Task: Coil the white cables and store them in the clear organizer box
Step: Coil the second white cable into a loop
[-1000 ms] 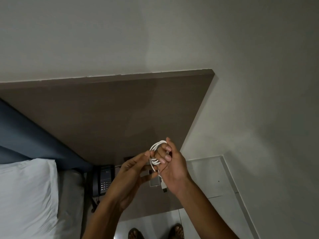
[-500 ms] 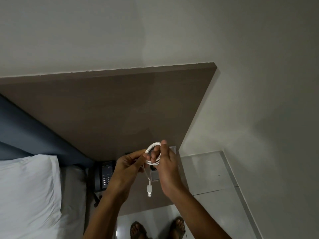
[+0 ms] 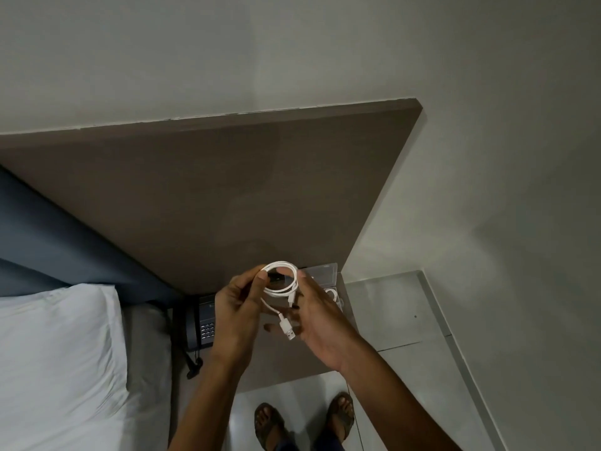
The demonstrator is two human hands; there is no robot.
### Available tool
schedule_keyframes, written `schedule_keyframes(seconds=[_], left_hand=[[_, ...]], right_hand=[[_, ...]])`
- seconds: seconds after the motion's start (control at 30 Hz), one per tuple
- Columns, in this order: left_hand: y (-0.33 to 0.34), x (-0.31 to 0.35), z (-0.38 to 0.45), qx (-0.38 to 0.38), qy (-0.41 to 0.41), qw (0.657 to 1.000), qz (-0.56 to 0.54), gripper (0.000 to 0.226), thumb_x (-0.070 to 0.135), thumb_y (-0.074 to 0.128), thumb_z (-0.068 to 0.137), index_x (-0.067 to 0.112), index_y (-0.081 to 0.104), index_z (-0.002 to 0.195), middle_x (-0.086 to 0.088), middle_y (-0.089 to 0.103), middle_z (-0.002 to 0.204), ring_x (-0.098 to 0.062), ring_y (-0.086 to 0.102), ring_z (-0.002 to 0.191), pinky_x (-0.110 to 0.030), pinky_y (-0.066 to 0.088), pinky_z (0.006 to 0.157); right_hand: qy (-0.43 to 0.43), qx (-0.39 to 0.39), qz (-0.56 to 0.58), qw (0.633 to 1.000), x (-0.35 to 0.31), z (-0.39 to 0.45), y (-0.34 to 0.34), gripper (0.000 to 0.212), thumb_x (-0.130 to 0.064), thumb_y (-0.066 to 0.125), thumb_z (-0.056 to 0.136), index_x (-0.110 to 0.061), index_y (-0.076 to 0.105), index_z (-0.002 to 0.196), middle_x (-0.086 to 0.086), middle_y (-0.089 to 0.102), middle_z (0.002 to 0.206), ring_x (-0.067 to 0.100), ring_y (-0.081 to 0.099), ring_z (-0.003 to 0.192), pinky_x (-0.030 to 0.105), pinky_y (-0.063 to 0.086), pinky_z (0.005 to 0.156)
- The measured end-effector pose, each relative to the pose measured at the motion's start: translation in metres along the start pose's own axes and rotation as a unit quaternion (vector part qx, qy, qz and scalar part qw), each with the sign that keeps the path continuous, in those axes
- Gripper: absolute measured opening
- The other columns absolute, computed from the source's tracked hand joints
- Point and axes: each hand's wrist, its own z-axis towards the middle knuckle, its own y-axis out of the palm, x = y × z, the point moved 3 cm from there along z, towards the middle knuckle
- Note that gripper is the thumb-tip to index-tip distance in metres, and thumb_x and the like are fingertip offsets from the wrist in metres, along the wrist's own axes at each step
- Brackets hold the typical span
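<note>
Nightstand point(image 3: 276, 362) beside bed point(image 3: 58, 369), grey wall point(image 3: 487, 125)

Dim room on my feed, low contrast, grey-green cast. Brightest thing: white cable point(image 3: 280, 285), slightly blown out. Soft pale patch on wall point(image 3: 487, 222) right of cable; no hard shadows there. Brown panel point(image 3: 211, 190) above cable flat, murky. Wide-angle bend toward frame edges. Fine detail soft, compression smear; pillow point(image 3: 58, 353) left of cable mildly blurred.

The clear organizer box point(image 3: 325, 275) is mostly hidden behind the right hand point(image 3: 320, 323) — its content cannot be told; the telephone point(image 3: 203, 323) is partly covered.
</note>
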Motion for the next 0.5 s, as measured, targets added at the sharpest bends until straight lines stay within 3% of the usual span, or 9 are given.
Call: schedule_keyframes(seconds=[0.1,0.23,0.4,0.5], left_hand=[[-0.005,-0.003,0.005,0.003,-0.006,1.0,-0.008,0.021,0.012,0.061,0.105,0.01,0.079,0.114,-0.016,0.077,0.111,-0.032,0.078,0.094,-0.034,0.065,0.069],[-0.014,-0.003,0.008,-0.008,0.008,0.999,0.037,0.021,0.009,0.062,0.103,0.017,0.079,0.113,-0.012,0.076,0.113,-0.02,0.076,0.103,-0.026,0.059,0.086],[-0.023,-0.001,0.011,-0.051,0.021,0.993,0.102,0.023,0.011,0.064,0.102,0.015,0.077,0.119,-0.01,0.075,0.11,-0.006,0.071,0.082,-0.019,0.059,0.076],[-0.027,0.003,0.011,-0.128,0.023,0.986,0.106,0.021,0.011,0.063,0.103,0.014,0.074,0.121,-0.008,0.077,0.106,-0.013,0.071,0.084,-0.026,0.059,0.077]], right_hand=[[-0.009,-0.005,0.012,1.0,0.0,-0.001,0.001,0.04,-0.038,0.041,0.113,-0.018,0.064,0.139,0.012,0.074,0.133,0.028,0.076,0.114,0.036,0.065,0.077],[-0.025,0.035,0.036,0.998,-0.001,0.005,0.0,0.033,-0.031,0.055,0.11,-0.01,0.073,0.127,0.015,0.077,0.125,0.027,0.078,0.107,0.027,0.064,0.081],[-0.031,0.115,0.044,0.992,0.006,0.014,0.004,0.034,-0.032,0.062,0.105,-0.006,0.078,0.12,0.008,0.081,0.112,0.009,0.073,0.078,0.019,0.059,0.07],[-0.041,0.161,0.061,0.984,0.01,0.016,0.007,0.031,-0.031,0.063,0.105,-0.008,0.078,0.117,0.003,0.082,0.101,0.009,0.073,0.084,0.021,0.06,0.072]])
